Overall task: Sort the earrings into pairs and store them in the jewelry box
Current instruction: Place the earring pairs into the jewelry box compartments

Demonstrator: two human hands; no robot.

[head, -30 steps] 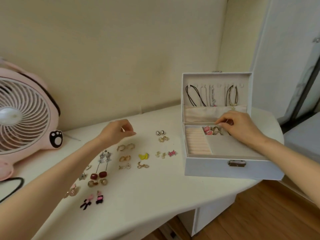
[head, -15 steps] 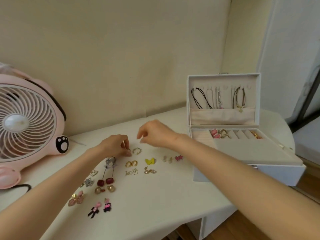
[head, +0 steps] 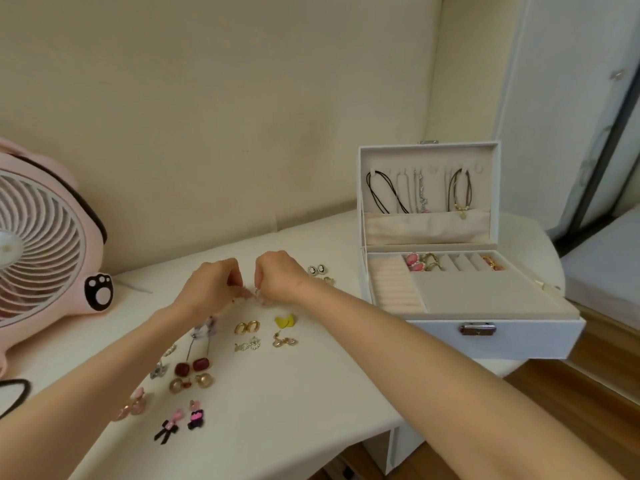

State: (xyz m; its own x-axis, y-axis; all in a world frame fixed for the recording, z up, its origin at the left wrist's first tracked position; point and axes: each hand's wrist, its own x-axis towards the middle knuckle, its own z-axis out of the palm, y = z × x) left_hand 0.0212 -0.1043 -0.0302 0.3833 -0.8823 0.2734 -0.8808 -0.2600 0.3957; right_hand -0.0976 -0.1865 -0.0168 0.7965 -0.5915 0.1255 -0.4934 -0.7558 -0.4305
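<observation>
My left hand [head: 211, 289] and my right hand [head: 280, 278] meet fingertip to fingertip just above the white table [head: 294, 403]. Each pinches a small gold hoop earring [head: 255, 293], mostly hidden by the fingers. Several earring pairs lie below them: gold ovals [head: 246, 327], yellow ones [head: 285, 321], crystal ones [head: 247, 345], dark red drops [head: 192, 367] and pink-black bows [head: 180, 422]. Black-and-white studs [head: 317, 269] lie right of my right hand. The white jewelry box [head: 485, 341] stands open on the right, with pink earrings [head: 414, 263] and gold ones [head: 432, 261] in its back slots.
A pink desk fan [head: 41, 251] stands at the left, with a black cord [head: 14, 393] by it. Necklaces [head: 419, 192] hang inside the box lid. The table's front edge runs diagonally at lower right, with wooden floor [head: 571, 410] beyond it.
My right hand has left the jewelry box and come across to the hoop earrings beside my left hand. My left hand has dropped onto the hoops and pinches one.
</observation>
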